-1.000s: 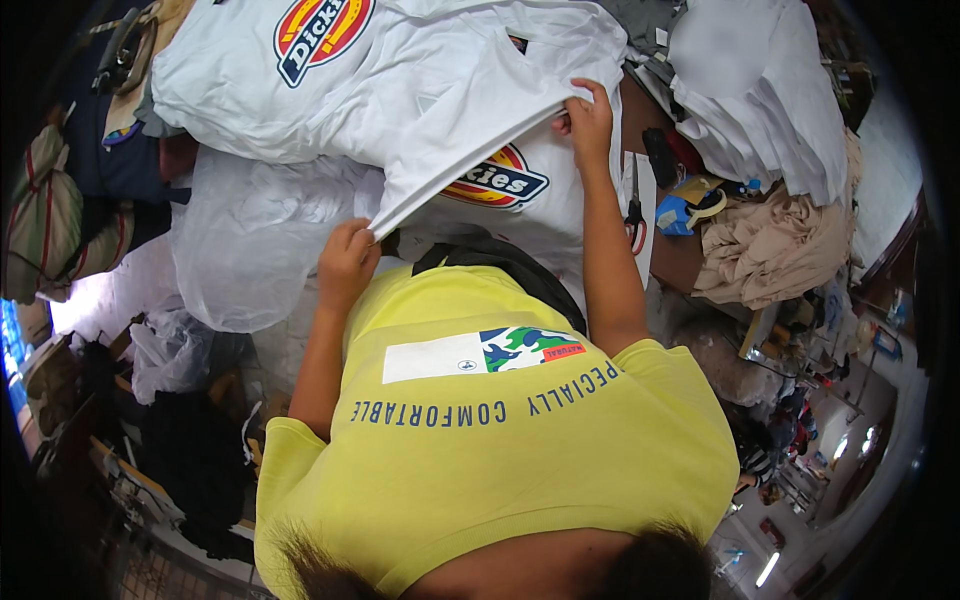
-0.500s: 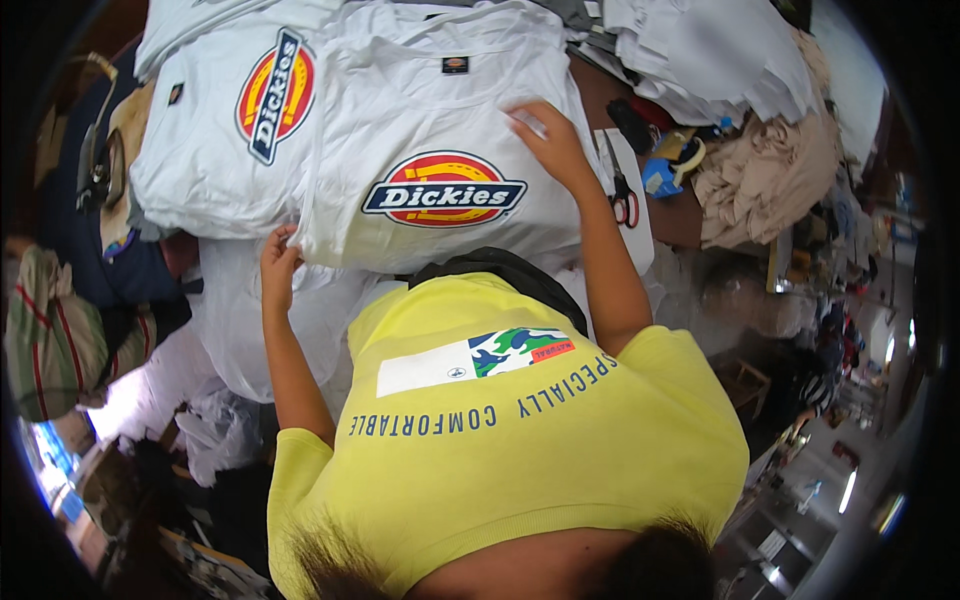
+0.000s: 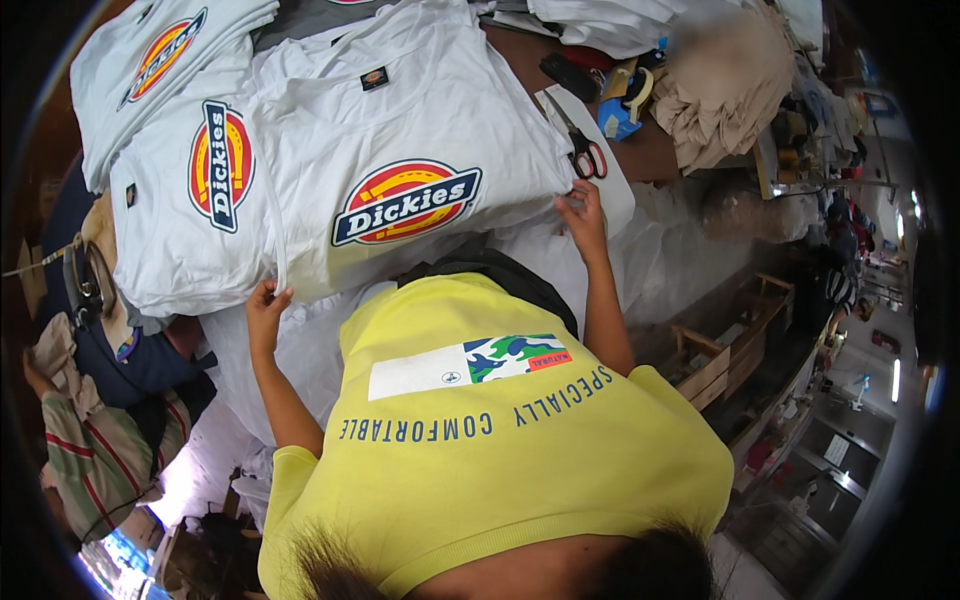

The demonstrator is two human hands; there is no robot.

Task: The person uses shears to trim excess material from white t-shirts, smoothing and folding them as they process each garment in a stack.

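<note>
A white T-shirt [image 3: 420, 125] with a red, yellow and navy chest print lies spread in front of me, its neckline with a dark label facing away. My left hand [image 3: 267, 312] pinches its near left edge. At the near right corner, the bent fingers of my right hand [image 3: 586, 215] close on the fabric. Both hands are at the near edge, with the print between them. A second white shirt [image 3: 165, 235], its print turned sideways, lies against the left side of the first. Farther left is another folded white shirt [image 3: 215, 30].
Black-and-red scissors [image 3: 588, 158] lie on a white card [image 3: 615, 190] beside my right hand. Past them are a blue tape dispenser [image 3: 622, 105] and a beige cloth heap [image 3: 720, 90]. An iron [image 3: 88, 280] stands at left. Wooden crates [image 3: 735, 335] are low at right.
My right hand has come down from the shirt's upper right side to its near right corner. My left hand stays at the near left edge. The view has shifted and turned somewhat.
</note>
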